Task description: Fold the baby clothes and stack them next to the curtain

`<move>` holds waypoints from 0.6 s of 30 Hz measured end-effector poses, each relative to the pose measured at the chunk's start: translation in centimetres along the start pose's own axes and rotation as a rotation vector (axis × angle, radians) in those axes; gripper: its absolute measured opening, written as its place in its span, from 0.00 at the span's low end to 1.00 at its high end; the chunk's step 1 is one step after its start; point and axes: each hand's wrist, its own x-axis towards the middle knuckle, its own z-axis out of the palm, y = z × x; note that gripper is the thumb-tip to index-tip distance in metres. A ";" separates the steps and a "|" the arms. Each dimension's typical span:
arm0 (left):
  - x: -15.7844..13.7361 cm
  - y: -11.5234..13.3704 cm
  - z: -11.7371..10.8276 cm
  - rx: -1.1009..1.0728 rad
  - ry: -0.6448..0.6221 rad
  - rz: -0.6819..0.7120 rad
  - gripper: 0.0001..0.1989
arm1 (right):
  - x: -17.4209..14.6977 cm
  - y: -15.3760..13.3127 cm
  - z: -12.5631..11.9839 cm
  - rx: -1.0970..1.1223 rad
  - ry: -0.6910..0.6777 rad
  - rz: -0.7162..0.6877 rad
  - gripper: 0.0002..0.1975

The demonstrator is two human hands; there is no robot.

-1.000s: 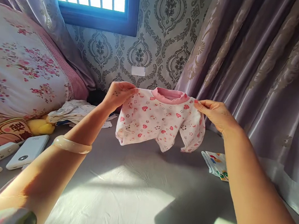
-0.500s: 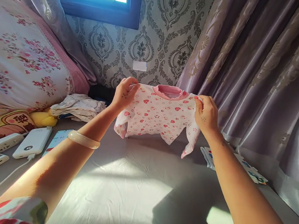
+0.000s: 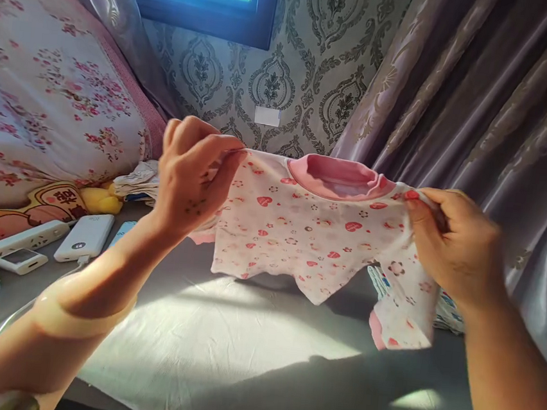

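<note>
A small white baby shirt (image 3: pixel 300 233) with red hearts, little flowers and a pink collar hangs in the air above the grey bed sheet (image 3: pixel 202 340). My left hand (image 3: pixel 196 175) pinches its shoulder on the left side. At the opposite shoulder, my right hand (image 3: pixel 458 239) grips the cloth between thumb and fingers. Both sleeves dangle with pink cuffs; the left one is partly hidden behind my left wrist. A pale bangle (image 3: pixel 81 318) circles my left forearm.
On the left lie a power strip (image 3: pixel 32 243), a white power bank (image 3: pixel 85 238), a phone (image 3: pixel 122 232) and a cartoon cushion (image 3: pixel 21 216). Folded clothes (image 3: pixel 137 182) sit behind them. Another folded pile (image 3: pixel 449 315) is partly hidden behind my right hand. Curtains (image 3: pixel 457 106) hang at right.
Both hands have come nearer to me with the shirt, which looks larger and is stretched wider between them. The view has shifted slightly left.
</note>
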 end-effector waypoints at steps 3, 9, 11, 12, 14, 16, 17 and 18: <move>1.6 1.5 -3.9 0.018 -0.074 -0.065 0.09 | 0.6 -1.7 -2.7 0.083 -0.108 0.212 0.09; 2.9 -0.2 -3.1 -0.129 -0.258 -0.166 0.07 | 1.4 -0.4 -0.2 0.265 -0.272 0.358 0.14; 1.5 -1.9 -0.4 -0.143 -0.320 -0.145 0.05 | 0.5 1.0 2.3 0.261 -0.371 0.375 0.17; 0.4 -2.8 1.1 -0.131 -0.359 -0.147 0.04 | -0.3 1.6 3.6 0.260 -0.421 0.375 0.18; -2.6 -4.5 4.1 -0.121 -0.450 -0.149 0.05 | -2.1 2.6 6.3 0.234 -0.484 0.335 0.18; -6.1 -5.7 7.1 -0.071 -0.565 -0.180 0.08 | -4.1 3.2 8.9 0.178 -0.522 0.273 0.16; -8.0 -6.1 8.4 -0.048 -0.608 -0.197 0.09 | -5.2 3.3 10.2 0.133 -0.550 0.246 0.15; -9.8 -6.4 9.7 -0.028 -0.665 -0.214 0.11 | -6.3 3.4 11.3 0.076 -0.605 0.243 0.15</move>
